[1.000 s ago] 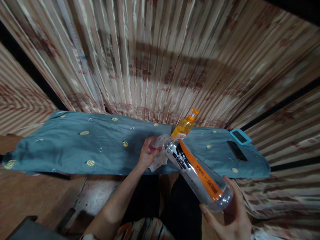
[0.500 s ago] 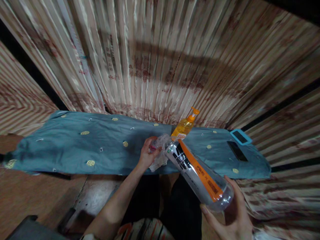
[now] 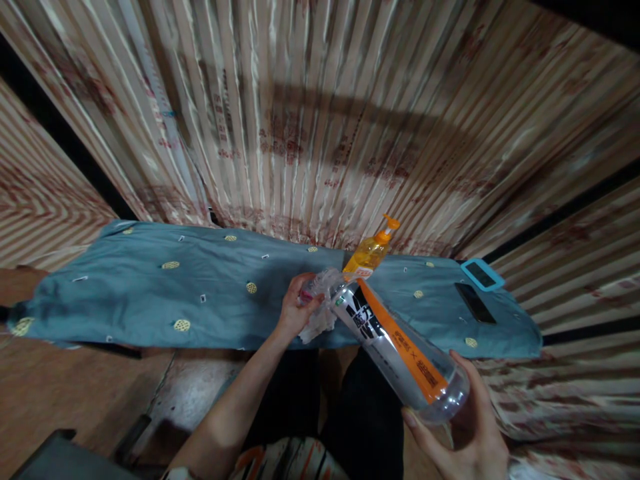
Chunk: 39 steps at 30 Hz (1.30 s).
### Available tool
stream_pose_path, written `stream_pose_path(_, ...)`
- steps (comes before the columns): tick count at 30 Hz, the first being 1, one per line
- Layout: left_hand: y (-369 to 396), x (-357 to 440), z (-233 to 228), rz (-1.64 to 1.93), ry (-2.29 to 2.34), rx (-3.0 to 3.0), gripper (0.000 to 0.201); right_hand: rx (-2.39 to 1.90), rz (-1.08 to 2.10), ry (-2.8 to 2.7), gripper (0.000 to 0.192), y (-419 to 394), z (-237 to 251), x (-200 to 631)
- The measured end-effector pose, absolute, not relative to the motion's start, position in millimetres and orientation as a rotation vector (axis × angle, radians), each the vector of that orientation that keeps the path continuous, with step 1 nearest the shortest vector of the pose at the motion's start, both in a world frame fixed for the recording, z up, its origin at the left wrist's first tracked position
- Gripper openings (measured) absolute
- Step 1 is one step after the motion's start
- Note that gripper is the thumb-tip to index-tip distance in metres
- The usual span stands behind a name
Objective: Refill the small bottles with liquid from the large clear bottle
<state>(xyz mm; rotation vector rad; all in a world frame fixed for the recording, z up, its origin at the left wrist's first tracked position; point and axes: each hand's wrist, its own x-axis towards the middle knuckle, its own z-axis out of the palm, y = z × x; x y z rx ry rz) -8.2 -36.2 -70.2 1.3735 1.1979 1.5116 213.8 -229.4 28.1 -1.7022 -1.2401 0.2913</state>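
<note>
A large clear plastic bottle (image 3: 395, 350) with a silver, black and orange label lies tilted across the front of me. My right hand (image 3: 465, 423) grips it round its base at the lower right. Its neck end points up and left, close against a crinkled clear plastic piece (image 3: 327, 283) in my left hand (image 3: 297, 307). My left fingers are closed round that piece, which shows a pinkish patch; its exact kind is unclear. Below it a whitish crumpled sheet (image 3: 319, 328) hangs by the cloth. A pump bottle (image 3: 367, 255) of yellow liquid stands just behind the bottle's neck.
A narrow table with a teal patterned cloth (image 3: 135, 287) runs across the view. On its right end lie a black phone (image 3: 475, 303) and a blue-framed device (image 3: 483, 275). Pleated curtains (image 3: 300, 133) hang behind and at both sides. Dark frame poles (image 3: 70, 133) cross them.
Almost nothing differs. The large bottle and my right hand have shifted very slightly to the right; my left hand keeps its place.
</note>
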Motion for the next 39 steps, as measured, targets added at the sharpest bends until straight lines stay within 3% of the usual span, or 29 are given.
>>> stream_pose_path(39,-35.9,-8.7,-67.2,1.506,1.198,1.349,0.04,-1.693,0.312,-1.252,0.092,-228.9,28.8,213.3)
